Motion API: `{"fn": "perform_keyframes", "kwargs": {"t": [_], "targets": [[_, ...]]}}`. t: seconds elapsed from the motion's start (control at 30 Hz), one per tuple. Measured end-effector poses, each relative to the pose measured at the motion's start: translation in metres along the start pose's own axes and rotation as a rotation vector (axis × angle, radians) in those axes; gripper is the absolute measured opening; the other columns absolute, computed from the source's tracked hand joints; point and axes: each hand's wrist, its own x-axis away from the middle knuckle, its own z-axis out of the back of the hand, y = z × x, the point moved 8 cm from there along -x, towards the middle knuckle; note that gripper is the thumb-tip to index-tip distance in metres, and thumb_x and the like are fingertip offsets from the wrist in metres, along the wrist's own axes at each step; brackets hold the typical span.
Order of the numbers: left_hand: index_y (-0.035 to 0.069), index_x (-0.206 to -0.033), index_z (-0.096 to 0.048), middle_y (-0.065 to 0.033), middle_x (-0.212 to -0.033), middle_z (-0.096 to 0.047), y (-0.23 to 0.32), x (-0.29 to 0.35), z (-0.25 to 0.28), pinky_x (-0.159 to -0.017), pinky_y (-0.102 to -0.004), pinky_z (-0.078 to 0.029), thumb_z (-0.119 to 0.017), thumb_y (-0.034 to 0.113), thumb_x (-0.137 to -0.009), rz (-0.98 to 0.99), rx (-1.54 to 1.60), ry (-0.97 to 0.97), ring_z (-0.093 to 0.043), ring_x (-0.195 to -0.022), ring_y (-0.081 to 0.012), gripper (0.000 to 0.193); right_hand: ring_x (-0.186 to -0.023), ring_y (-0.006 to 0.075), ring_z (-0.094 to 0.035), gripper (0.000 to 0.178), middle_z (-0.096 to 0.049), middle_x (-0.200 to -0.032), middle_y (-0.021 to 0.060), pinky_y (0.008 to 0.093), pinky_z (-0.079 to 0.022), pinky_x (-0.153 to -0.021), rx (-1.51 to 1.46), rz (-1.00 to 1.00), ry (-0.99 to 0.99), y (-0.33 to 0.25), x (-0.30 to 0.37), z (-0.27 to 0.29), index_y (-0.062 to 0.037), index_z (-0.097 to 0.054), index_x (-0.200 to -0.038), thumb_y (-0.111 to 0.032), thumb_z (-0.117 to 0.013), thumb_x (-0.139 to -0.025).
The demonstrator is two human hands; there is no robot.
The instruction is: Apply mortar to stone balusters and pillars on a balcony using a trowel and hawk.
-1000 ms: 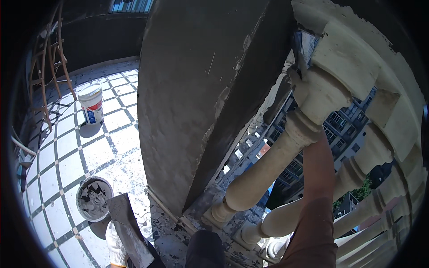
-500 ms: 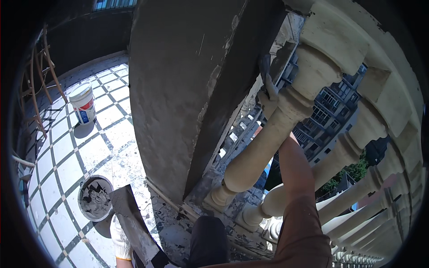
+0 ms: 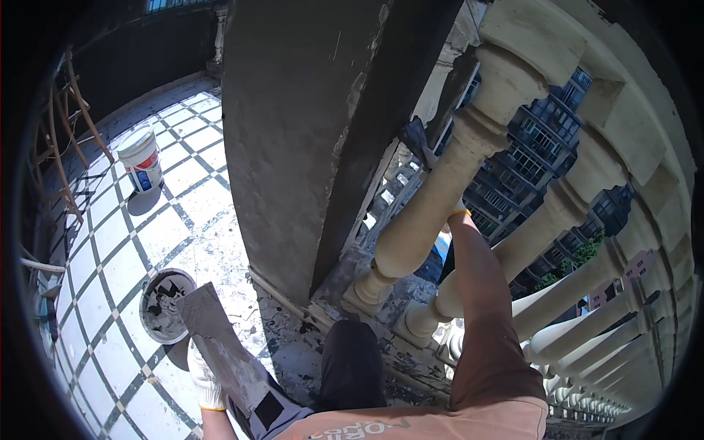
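In a white knit glove, my left hand (image 3: pixel 204 375) grips a long rectangular mortar board (image 3: pixel 238 367) from its left side. Wet grey mortar (image 3: pixel 205 315) lies on the board's far end. My right arm reaches between the pale balusters, and a stone baluster (image 3: pixel 418 220) hides most of my right hand (image 3: pixel 428 156). A few of its fingers show beyond, closed round a trowel (image 3: pixel 413 135). The dark blade is at the right edge of the grey plastered pillar (image 3: pixel 286 147); whether it touches the plaster I cannot tell.
A bucket of grey mortar (image 3: pixel 188 277) stands on the tiles by the board. Farther back are a white bucket (image 3: pixel 139 158) and a wooden trestle (image 3: pixel 55 139). The balustrade's top rail (image 3: pixel 623 95) curves along the right, with buildings (image 3: pixel 528 161) beyond and below.
My right hand and the trowel have come lower along the pillar edge and further behind the baluster. The view has shifted slightly. My left hand still holds the loaded board.
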Motion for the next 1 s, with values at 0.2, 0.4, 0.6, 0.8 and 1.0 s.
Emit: {"fn": "perform_keyframes", "kwargs": {"t": [0.2, 0.4, 0.6, 0.8, 1.0], "targets": [[0.004, -0.140, -0.056, -0.0088, -0.124, -0.068, -0.002, 0.014, 0.021, -0.095, -0.0277, -0.052, -0.050, 0.024, -0.109, -0.089, 0.087, 0.033, -0.066, -0.105, -0.0162, 0.037, -0.103, 0.0261, -0.066, 0.045, -0.070, -0.120, 0.0086, 0.0341, -0.053, -0.089, 0.338, -0.223, 0.252, -0.001, 0.037, 0.014, -0.0095, -0.062, -0.135, -0.031, -0.069, -0.095], [0.004, -0.140, -0.056, -0.0091, -0.126, -0.067, -0.017, 0.012, 0.068, -0.095, -0.0275, -0.052, -0.049, 0.022, -0.110, 0.009, 0.055, 0.175, -0.066, -0.104, -0.0155, 0.036, -0.114, 0.0297, -0.064, 0.051, -0.067, -0.129, 0.0109, 0.0381, -0.054, -0.091, 0.501, -0.125, 0.125, -0.037, 0.056, 0.004, -0.0066, -0.058, -0.138, -0.034, -0.068, -0.096], [0.004, -0.140, -0.056, -0.0096, -0.127, -0.066, 0.007, 0.011, 0.025, -0.094, -0.0275, -0.052, -0.049, 0.022, -0.110, -0.086, 0.010, 0.070, -0.065, -0.105, -0.0155, 0.036, -0.124, 0.0287, -0.061, 0.055, -0.062, -0.140, 0.0112, 0.0393, -0.051, -0.100, 0.579, 0.019, -0.004, 0.019, 0.021, 0.027, -0.0074, -0.054, -0.143, -0.035, -0.066, -0.098], [0.004, -0.140, -0.056, -0.0100, -0.128, -0.066, -0.038, -0.016, 0.033, -0.095, -0.0276, -0.052, -0.049, 0.022, -0.109, -0.217, 1.450, -0.597, -0.065, -0.106, -0.0164, 0.036, -0.110, 0.0273, -0.065, 0.041, -0.068, -0.126, 0.0132, 0.0362, -0.050, -0.093, 0.453, 0.107, 0.152, 0.053, -0.022, 0.023, -0.0035, -0.063, -0.129, -0.031, -0.064, -0.099], [0.003, -0.140, -0.055, -0.0117, -0.129, -0.065, -0.026, -0.009, 0.055, -0.095, -0.0298, -0.052, -0.049, 0.022, -0.109, -0.279, 1.041, -0.521, -0.065, -0.108, -0.0191, 0.037, -0.127, 0.0276, -0.057, 0.053, -0.059, -0.141, 0.0102, 0.0362, -0.045, -0.107, 0.428, 0.004, 0.295, 0.109, -0.093, 0.031, -0.0107, -0.050, -0.147, -0.032, -0.061, -0.101]]}}
